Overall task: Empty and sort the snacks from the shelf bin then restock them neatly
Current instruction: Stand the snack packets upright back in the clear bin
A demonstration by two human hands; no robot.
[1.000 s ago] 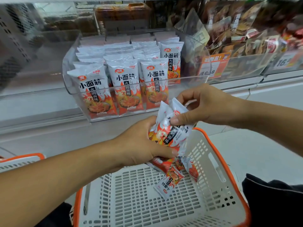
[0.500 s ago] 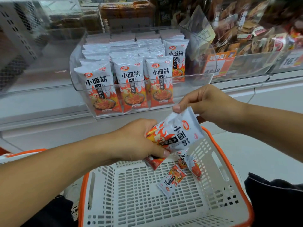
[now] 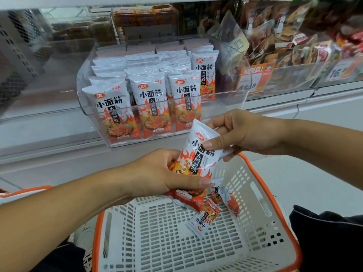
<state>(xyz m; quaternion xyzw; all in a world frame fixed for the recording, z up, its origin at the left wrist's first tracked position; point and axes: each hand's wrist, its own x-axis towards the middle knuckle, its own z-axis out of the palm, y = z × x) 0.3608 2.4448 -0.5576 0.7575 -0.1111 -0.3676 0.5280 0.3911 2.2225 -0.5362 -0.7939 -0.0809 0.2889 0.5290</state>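
The left hand [image 3: 157,173] grips a small stack of snack packets [image 3: 193,165] above the white basket [image 3: 261,203], while the right hand [image 3: 243,132] pinches the top packet's upper end. That slick stack could fan apart and drop among the loose packets [image 3: 204,216] below, short of the clear shelf bin [image 3: 225,99].

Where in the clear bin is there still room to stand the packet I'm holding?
The clear bin has bare room at its front right, between the rightmost front packet and the curved right wall. The left and middle rows are packed. The white basket floor is bare on the left; loose packets crowd its far right.
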